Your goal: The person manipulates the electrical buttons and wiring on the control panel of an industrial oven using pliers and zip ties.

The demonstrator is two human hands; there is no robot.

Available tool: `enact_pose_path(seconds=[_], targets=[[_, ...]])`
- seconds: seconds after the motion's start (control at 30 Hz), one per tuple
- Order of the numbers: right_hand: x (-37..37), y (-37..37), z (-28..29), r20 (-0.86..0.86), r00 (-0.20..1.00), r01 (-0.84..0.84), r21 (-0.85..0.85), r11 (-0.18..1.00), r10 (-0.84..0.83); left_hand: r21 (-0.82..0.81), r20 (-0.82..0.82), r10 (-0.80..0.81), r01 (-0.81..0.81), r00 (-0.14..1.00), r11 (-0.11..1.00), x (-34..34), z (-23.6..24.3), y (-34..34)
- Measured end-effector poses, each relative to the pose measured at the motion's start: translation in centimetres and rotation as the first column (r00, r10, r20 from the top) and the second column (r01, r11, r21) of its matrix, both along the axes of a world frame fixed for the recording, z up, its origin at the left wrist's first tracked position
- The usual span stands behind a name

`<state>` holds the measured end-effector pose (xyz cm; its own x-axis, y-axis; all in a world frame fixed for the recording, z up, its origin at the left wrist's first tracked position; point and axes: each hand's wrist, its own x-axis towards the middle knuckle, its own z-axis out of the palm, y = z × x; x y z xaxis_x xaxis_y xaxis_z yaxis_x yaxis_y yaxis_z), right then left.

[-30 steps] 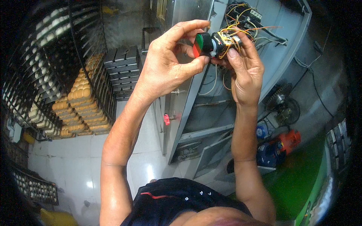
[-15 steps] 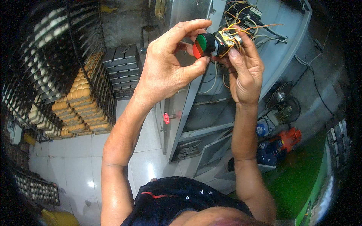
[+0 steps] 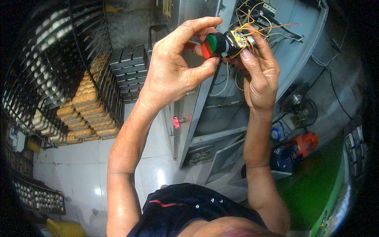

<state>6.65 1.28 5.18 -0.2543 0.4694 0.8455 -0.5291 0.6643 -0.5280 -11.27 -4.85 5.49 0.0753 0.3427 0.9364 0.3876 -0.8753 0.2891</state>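
A push-button switch [image 3: 213, 44] with a round black head and a half green, half red face is held up in front of an open grey metal cabinet [image 3: 308, 39]. My left hand [image 3: 173, 65] curves around the head, thumb below and fingers above and behind it. My right hand [image 3: 261, 79] pinches the rear contact block [image 3: 235, 41] between thumb and fingers. Yellow, orange and white wires [image 3: 252, 29] run from that block toward black electrical parts inside the cabinet. The fingers behind the switch are partly hidden.
Below the switch, a red valve handle [image 3: 176, 122] sticks out beside the cabinet. To the left, a black rack [image 3: 73, 23] and stacked trays of buns [image 3: 85, 96] stand on white floor tiles [image 3: 79, 158]. A blue and orange motor unit [image 3: 292, 152] sits at the right.
The red and green face has turned a little more toward me. My right hand has shifted slightly right and down, still gripping the contact block.
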Motion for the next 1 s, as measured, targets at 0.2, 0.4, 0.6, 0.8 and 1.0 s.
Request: enact_pose_path(seconds=[0.2,0.4,0.6,0.8,1.0], targets=[[0.0,0.6,-0.4,-0.017,1.000,0.003,0.051,0.999,-0.002,0.058,0.048,0.042,-0.045,0.998,0.997,0.5,-0.2,-0.2],[-0.2,0.1,-0.1,-0.004,1.000,0.011,0.003,1.000,-0.011,0.014,0.190,-0.086,0.085,0.978,0.996,0.6,-0.4,-0.4],[-0.7,-0.2,0.1,-0.029,0.999,0.020,-0.023,1.000,-0.021,-0.121,0.133,-0.108,0.125,0.985,0.985,-0.3,-0.2,-1.0],[-1.1,-0.3,0.1,-0.101,0.992,-0.078,-0.004,0.997,0.077,-0.115,0.284,-0.203,0.243,0.937,0.963,-0.3,-0.6,-0.3],[0.3,0.1,-0.5,0.034,0.999,-0.005,0.012,1.000,0.005,0.011,0.183,-0.046,0.044,0.982,0.999,0.5,-1.0,-0.4]])
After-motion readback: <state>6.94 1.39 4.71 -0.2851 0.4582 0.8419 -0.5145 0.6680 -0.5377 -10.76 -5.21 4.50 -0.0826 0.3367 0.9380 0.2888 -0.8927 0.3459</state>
